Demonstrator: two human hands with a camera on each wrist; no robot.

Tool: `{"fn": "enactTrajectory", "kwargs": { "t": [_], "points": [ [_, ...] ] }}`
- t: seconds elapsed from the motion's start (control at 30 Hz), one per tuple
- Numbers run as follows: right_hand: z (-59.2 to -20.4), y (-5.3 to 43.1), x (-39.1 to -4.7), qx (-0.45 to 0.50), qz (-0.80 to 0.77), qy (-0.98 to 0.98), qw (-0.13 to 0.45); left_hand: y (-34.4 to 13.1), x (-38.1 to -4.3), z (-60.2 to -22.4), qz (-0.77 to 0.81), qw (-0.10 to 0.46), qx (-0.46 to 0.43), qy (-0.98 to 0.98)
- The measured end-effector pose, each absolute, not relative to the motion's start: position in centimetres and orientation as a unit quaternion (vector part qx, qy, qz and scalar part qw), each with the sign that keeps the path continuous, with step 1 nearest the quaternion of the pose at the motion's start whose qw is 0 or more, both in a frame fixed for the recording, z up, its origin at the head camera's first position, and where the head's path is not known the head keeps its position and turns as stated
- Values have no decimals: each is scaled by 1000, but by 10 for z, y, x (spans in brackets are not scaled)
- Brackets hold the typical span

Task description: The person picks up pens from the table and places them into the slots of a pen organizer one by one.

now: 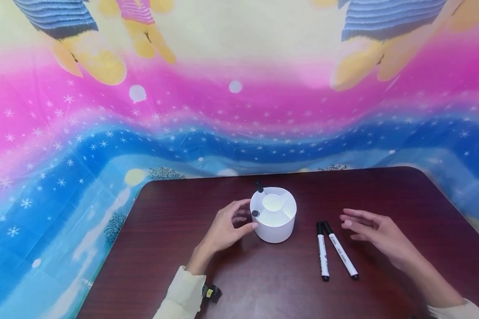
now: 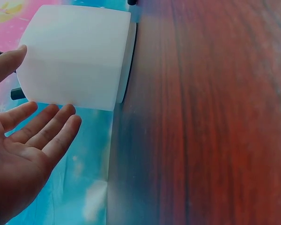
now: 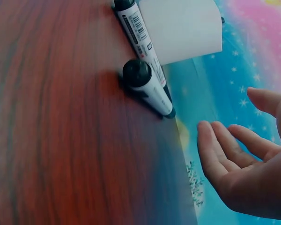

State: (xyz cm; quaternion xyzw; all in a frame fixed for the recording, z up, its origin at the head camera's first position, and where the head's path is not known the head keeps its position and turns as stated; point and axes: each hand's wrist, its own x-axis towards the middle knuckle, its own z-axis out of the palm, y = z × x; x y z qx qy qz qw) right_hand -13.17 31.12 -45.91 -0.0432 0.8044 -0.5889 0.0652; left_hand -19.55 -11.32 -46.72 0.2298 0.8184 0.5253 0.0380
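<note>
A round white pen holder (image 1: 274,230) with dividers and a central round compartment stands on the table. Two black-tipped pens (image 1: 256,213) poke out at its left side, their lower parts hidden inside. My left hand (image 1: 225,226) is at the holder's left, thumb tip against the near wall and fingers extended along the far side. Two white whiteboard markers (image 1: 323,257) with black caps lie to the right of the holder, cap ends close together and lower ends apart. Right of them, my right hand (image 1: 377,232) hovers with loosely bent fingers and nothing in it.
Everything stands on a dark reddish-brown table (image 1: 175,212) with rounded far corners. A colourful patterned cloth (image 1: 239,110) hangs behind it and down its left side. On the left wrist sits a small black device (image 1: 211,292) beside the cream sleeve (image 1: 182,292).
</note>
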Motion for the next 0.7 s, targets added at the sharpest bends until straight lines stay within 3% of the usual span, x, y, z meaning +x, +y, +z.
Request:
{"fn": "enactTrajectory", "kwargs": {
  "t": [0.27, 0.7],
  "points": [
    [-462, 320, -128, -8, -562, 814, 148, -114, -195, -468, 523, 38, 225, 821],
    [-463, 328, -125, -2, -540, 817, 204, -113, -195, -468, 522, 37, 226, 822]
  ]
}}
